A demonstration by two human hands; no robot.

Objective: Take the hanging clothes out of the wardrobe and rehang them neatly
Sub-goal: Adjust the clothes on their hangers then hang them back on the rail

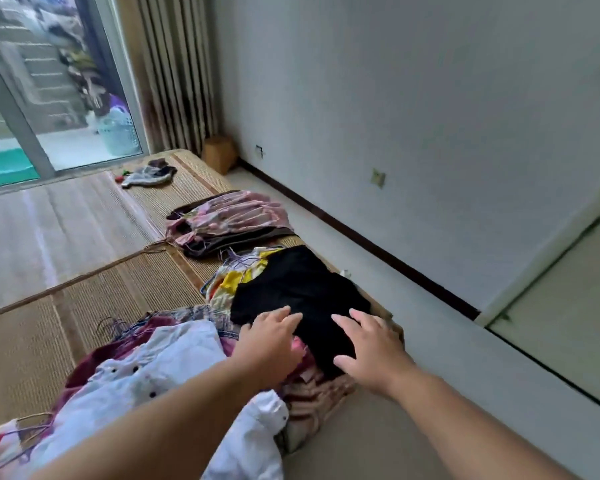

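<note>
Head view: left hand (271,341), right hand (368,348) flat on black garment (298,289) atop clothes pile (229,285), bed (49,341) right edge; fingers (343,322) apart, gripping nothing; best pinch both shoulders evenly, lift straight off

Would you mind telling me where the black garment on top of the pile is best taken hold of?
Probably its near end, from your side, one hand per corner: the black garment lies flat atop the pile, with left hand and right hand spread there.

Carries on the bed's woven mat (32,341): heap of mixed clothes (160,358) nearest, pink folded pile (229,216) beyond, small grey garment (149,174) farthest.
</note>
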